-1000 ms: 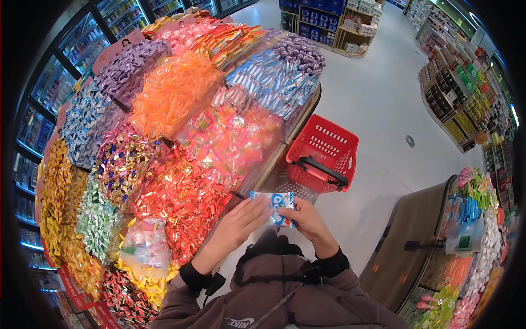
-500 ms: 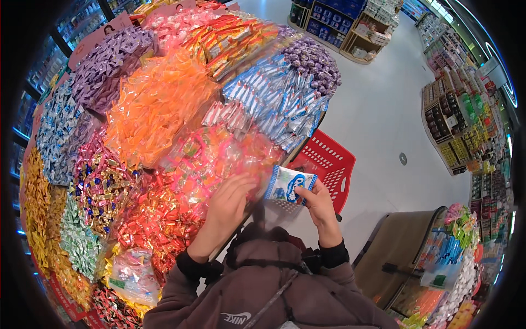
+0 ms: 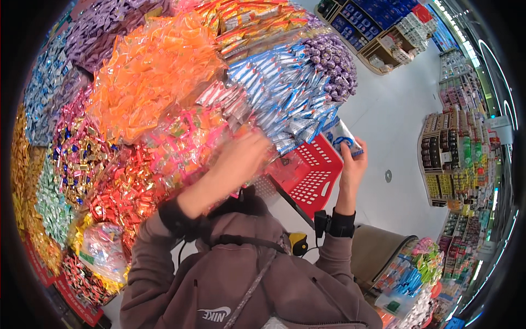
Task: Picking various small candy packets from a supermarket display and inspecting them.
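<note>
My right hand (image 3: pixel 353 166) grips a blue-and-white packet (image 3: pixel 339 131), thumb across its face, beside the striped sweets (image 3: pixel 285 88) and near the red basket (image 3: pixel 313 178). My left hand (image 3: pixel 245 156), blurred, is at the pink candy (image 3: pixel 189 137); I cannot tell its opening or hold.
</note>
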Demonstrator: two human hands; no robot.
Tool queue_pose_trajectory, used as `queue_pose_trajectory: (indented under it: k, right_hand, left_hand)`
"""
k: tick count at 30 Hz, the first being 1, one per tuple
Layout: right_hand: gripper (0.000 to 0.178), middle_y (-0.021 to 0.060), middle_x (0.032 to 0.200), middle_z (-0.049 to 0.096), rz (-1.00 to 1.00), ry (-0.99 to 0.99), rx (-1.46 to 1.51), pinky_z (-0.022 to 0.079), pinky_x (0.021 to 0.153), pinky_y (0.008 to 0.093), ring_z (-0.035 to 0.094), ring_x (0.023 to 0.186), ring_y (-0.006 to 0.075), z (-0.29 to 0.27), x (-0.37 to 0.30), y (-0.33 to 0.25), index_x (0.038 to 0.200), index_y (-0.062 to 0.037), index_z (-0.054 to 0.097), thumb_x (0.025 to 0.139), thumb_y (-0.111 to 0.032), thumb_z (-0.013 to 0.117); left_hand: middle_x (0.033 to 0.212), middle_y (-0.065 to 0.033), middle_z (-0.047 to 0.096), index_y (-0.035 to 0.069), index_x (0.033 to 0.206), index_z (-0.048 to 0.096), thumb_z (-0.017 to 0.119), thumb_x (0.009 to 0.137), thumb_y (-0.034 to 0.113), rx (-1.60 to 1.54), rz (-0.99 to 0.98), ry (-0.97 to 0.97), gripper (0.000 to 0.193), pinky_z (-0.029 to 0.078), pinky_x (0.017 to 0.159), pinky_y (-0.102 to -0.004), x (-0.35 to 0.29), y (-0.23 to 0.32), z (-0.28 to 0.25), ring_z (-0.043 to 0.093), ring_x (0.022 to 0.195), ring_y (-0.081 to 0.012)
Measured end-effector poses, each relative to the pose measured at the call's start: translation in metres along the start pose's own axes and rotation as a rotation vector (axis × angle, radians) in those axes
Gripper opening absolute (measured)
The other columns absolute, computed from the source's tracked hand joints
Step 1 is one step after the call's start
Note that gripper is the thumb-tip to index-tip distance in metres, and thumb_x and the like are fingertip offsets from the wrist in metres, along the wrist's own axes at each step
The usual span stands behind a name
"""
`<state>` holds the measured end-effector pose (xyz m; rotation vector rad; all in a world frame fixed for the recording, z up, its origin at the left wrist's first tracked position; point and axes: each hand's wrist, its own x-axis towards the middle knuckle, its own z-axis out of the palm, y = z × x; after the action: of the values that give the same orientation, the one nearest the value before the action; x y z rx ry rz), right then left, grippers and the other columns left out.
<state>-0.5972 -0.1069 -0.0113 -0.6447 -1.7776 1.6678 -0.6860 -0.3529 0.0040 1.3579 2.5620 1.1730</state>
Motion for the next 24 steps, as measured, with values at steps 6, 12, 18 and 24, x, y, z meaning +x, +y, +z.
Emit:
queue_pose_trajectory:
  k: [6,12,18,24]
  right_hand:
    - [0.022,0.0045,0.085,0.058,-0.361,-0.26,-0.281,0.042,0.071,0.0225,0.054,0.079,0.0125,0.03,0.039,-0.004,0.093,-0.0015,0.055,0.071,0.005,0.057]
    - [0.027,0.0063,0.087,0.058,-0.45,-0.439,-0.373,0.041,0.073,0.0235,0.055,0.081,0.0139,0.037,0.043,-0.002,0.091,-0.0027,0.058,0.067,0.01,0.053]
    - [0.03,0.0084,0.088,0.057,-0.481,-0.546,-0.376,0.042,0.075,0.0273,0.055,0.085,0.0198,0.037,0.052,0.006,0.09,-0.0029,0.058,0.063,0.011,0.054]
    - [0.037,0.0074,0.089,0.057,-0.662,-0.807,-0.507,0.043,0.075,0.0336,0.054,0.086,0.0258,0.056,0.058,0.009,0.091,-0.006,0.057,0.057,0.009,0.058]
  left_hand:
    - [0.082,-0.0102,0.052,0.002,0.08,0.052,0.056,0.066,0.003,0.288,0.176,-0.075,0.014,0.041,0.07,-0.0361,0.068,-0.056,0.04,0.049,0.083,-0.0272]
    - [0.084,-0.0045,0.051,0.006,0.081,0.055,0.06,0.065,0.008,0.285,0.351,-0.197,0.017,0.039,0.075,-0.0323,0.083,-0.084,0.057,0.046,0.089,-0.0202]
    - [0.1,-0.0014,0.046,0.015,0.095,0.06,0.069,0.06,0.024,0.509,0.258,-0.28,0.037,0.035,0.08,-0.0317,0.085,-0.073,0.057,0.042,0.099,-0.0177]
    - [0.105,-0.0027,0.045,0.018,0.094,0.059,0.072,0.056,0.029,0.453,0.136,-0.3,0.042,0.034,0.082,-0.0335,0.083,-0.08,0.054,0.041,0.102,-0.0192]
